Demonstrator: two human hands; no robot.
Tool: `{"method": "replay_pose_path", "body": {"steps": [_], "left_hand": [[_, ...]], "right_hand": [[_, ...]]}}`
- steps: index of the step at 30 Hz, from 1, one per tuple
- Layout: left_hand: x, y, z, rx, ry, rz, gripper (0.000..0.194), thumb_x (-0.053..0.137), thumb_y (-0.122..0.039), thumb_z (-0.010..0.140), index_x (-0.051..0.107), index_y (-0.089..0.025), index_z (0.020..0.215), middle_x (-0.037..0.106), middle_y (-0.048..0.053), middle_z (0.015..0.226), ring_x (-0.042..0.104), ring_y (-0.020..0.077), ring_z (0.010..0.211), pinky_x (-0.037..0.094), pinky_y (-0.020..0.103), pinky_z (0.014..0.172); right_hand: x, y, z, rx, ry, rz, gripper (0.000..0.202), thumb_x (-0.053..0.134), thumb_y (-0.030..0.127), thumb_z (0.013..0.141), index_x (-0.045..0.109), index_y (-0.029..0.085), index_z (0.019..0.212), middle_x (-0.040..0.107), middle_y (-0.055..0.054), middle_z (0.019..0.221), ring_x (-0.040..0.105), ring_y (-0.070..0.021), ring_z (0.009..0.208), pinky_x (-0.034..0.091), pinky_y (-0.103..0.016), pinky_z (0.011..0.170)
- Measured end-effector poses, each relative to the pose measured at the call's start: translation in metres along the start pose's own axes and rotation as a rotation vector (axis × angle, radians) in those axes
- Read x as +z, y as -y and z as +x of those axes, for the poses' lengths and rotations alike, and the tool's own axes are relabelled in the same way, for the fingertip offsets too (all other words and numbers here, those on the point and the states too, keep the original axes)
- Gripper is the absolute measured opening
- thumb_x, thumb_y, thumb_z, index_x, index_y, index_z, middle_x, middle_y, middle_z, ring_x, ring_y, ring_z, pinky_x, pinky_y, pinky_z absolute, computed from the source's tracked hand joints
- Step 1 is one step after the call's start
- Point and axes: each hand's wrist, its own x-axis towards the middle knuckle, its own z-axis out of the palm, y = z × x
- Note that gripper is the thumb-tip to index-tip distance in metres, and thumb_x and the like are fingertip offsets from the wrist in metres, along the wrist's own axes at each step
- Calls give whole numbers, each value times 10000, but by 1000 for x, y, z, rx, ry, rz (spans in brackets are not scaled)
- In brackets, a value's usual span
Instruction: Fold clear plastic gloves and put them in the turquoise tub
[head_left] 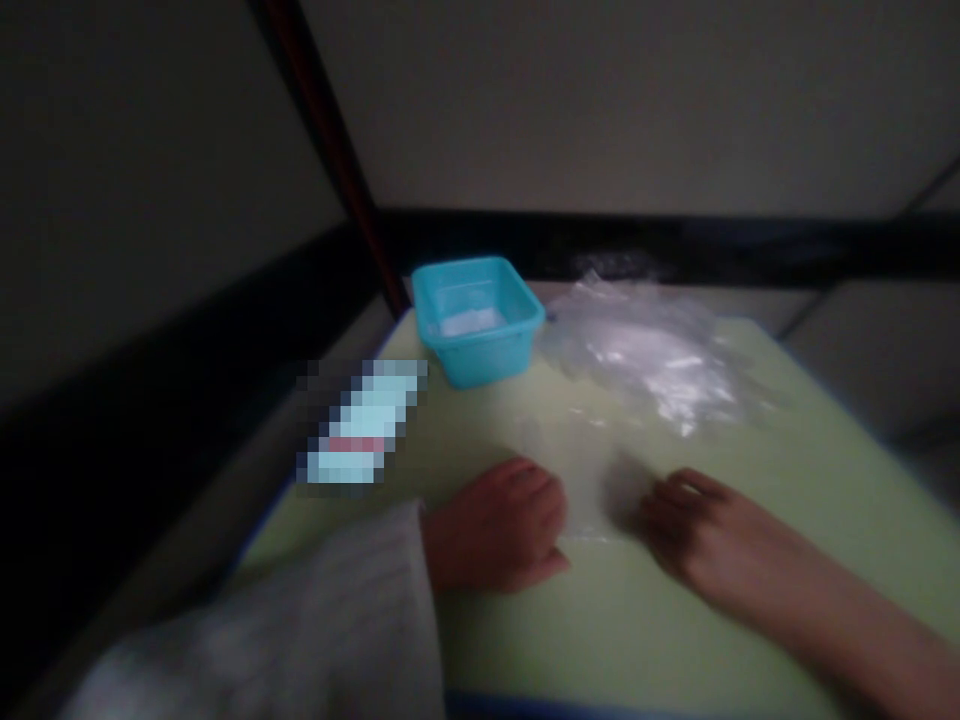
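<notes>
A clear plastic bag (pixel 592 500) lies flat on the yellow-green table (pixel 600 640), between my two hands. My left hand (pixel 510 525), coming from a light knitted sleeve, rests at the bag's left edge with its fingers curled; what they hold, if anything, is hidden. My right hand (pixel 686 525) is closed at the bag's right side, its fingertips dark and blurred, so what is in them cannot be made out. Behind the hands lies a shiny heap of clear plastic bags (pixel 660 350).
A turquoise basket (pixel 487 358) with something white inside stands at the table's back left. A pixelated phone-like object (pixel 367 420) lies at the left edge. Walls with a dark band and a dark red post rise behind the table.
</notes>
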Motion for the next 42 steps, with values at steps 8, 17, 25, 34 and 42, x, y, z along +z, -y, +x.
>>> {"method": "replay_pose_path", "body": {"steps": [8,17,25,34,42], "left_hand": [[0,1,-1,-44,28,-46,316,521,-441,856,533,-138,946,627,114,981,564,252,944,430,406,844],[7,11,-10,-48,-118,-58,356,511,-432,826,567,-121,991,635,128,1070,573,258,1002,446,394,868],[7,12,-7,-80,-127,-103,347,559,-456,763,569,-146,919,654,109,977,598,253,905,466,409,824],[7,8,-3,-77,-76,-33,147,494,-227,810,567,-156,916,644,82,949,588,204,889,460,354,813],[11,12,-2,-64,-114,10,172,419,-129,870,581,-156,921,650,70,895,595,174,850,453,325,796]], "right_hand": [[-2,2,3,7,6,6,147,584,82,771,614,186,671,646,-58,750,570,-213,696,408,-380,671],[-6,1,8,22,57,82,145,605,129,805,626,168,667,643,-51,743,579,-211,754,407,-371,716],[-20,-9,11,43,51,244,159,494,162,849,597,169,728,608,-49,734,548,-196,755,406,-358,780],[-12,-27,11,152,-68,463,127,405,129,770,507,182,716,536,-49,693,488,-184,664,408,-325,659],[-8,-32,11,113,-22,492,116,478,231,838,559,152,814,582,-76,794,534,-203,756,440,-346,712]]}}
